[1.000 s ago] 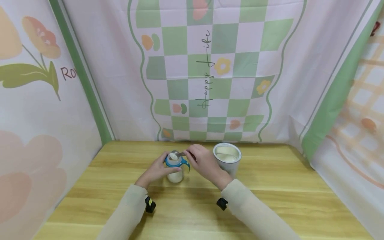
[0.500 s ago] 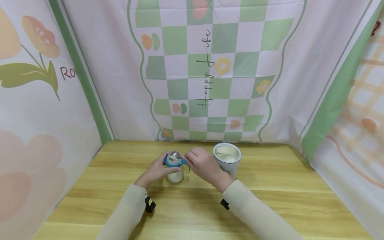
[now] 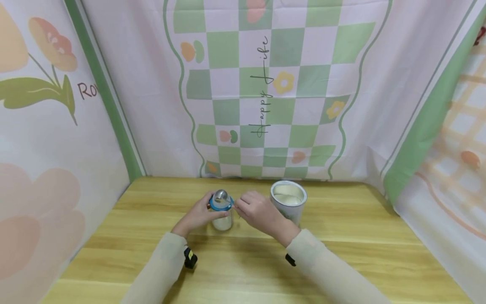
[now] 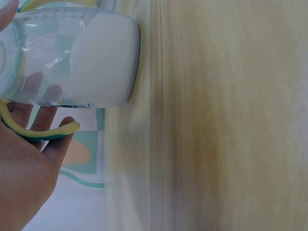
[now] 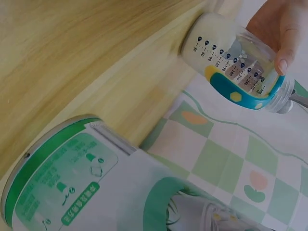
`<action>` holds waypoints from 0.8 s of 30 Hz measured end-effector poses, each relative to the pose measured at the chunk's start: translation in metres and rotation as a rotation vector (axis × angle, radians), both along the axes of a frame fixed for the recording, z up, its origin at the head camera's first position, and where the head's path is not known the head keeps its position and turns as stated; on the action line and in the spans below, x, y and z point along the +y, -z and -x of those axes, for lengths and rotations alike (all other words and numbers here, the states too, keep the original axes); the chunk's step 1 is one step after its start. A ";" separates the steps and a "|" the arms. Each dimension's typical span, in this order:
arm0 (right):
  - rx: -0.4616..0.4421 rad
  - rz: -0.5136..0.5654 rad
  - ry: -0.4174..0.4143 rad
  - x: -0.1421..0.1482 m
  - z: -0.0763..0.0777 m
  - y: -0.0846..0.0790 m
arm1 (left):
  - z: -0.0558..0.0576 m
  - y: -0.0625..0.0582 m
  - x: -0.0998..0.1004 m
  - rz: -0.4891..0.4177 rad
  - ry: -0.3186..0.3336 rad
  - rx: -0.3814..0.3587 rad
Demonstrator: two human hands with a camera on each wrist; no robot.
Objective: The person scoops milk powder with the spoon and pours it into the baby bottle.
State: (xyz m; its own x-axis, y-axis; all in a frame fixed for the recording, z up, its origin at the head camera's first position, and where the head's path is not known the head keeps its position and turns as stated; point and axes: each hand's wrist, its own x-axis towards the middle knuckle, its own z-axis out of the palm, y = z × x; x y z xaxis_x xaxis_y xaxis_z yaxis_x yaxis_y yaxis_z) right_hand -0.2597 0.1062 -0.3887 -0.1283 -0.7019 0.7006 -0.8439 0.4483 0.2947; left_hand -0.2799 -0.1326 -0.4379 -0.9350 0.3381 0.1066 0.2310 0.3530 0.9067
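A clear baby bottle (image 3: 222, 223) with a blue collar and curved handles stands on the table, white contents in its lower part. My left hand (image 3: 199, 216) grips it near the neck, thumb across the front; its fingers show behind the glass in the left wrist view, beside a yellow-and-teal handle (image 4: 43, 133). My right hand (image 3: 260, 213) pinches the handle of a metal spoon (image 3: 222, 195), whose rounded bowl is tipped over at the bottle's mouth. In the right wrist view the spoon's handle (image 5: 299, 99) enters at the right edge, and the fingers holding it are out of frame.
Right of the bottle, just beyond my right wrist, stands an open white milk powder can (image 3: 294, 211) with pale powder (image 3: 287, 199) inside. Patterned cloth (image 3: 262, 105) hangs behind the wooden table (image 3: 235, 270) and on both sides.
The spoon was level and loaded with white powder over the bottle; it has turned over, bowl back up. My right hand rotated and shifted slightly right and down. The left hand stays on the bottle.
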 end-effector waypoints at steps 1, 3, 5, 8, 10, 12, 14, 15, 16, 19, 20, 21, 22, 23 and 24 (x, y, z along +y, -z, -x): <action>-0.001 -0.007 -0.003 0.000 0.000 0.000 | 0.000 0.000 0.000 0.003 -0.002 0.001; 0.001 -0.021 -0.009 0.001 -0.001 0.001 | 0.000 0.001 0.000 0.009 -0.006 0.000; 0.008 -0.034 -0.011 0.002 -0.001 0.001 | 0.000 0.001 0.000 0.012 -0.009 -0.001; 0.026 -0.065 -0.003 0.004 -0.002 0.001 | -0.001 0.000 0.000 0.005 -0.010 -0.007; 0.047 -0.085 0.009 0.005 -0.002 0.001 | -0.003 -0.002 0.001 -0.011 -0.011 -0.021; 0.059 -0.096 0.015 0.005 -0.003 0.001 | -0.004 -0.003 0.001 -0.018 -0.009 -0.029; 0.069 -0.092 0.019 0.005 -0.003 0.002 | -0.004 -0.003 0.001 -0.020 -0.007 -0.037; 0.072 -0.086 0.019 0.005 -0.003 0.002 | -0.004 -0.003 0.001 -0.019 -0.006 -0.039; 0.072 -0.078 0.017 0.005 -0.003 0.002 | -0.003 -0.002 0.000 -0.015 -0.003 -0.033; 0.076 -0.060 0.015 0.004 -0.003 0.003 | -0.002 -0.001 0.000 -0.007 0.001 -0.040; 0.079 -0.057 0.017 0.004 -0.002 0.004 | -0.002 -0.001 0.000 -0.006 0.002 -0.039; 0.079 -0.054 0.016 0.004 -0.002 0.004 | -0.001 -0.001 0.000 -0.005 0.003 -0.037; 0.080 -0.051 0.015 0.004 -0.002 0.004 | -0.001 -0.001 0.000 -0.002 0.001 -0.037; 0.081 -0.049 0.017 0.004 -0.002 0.004 | -0.001 0.000 0.000 -0.001 0.000 -0.038; 0.079 -0.047 0.017 0.003 -0.002 0.004 | -0.001 0.000 0.000 -0.002 0.000 -0.036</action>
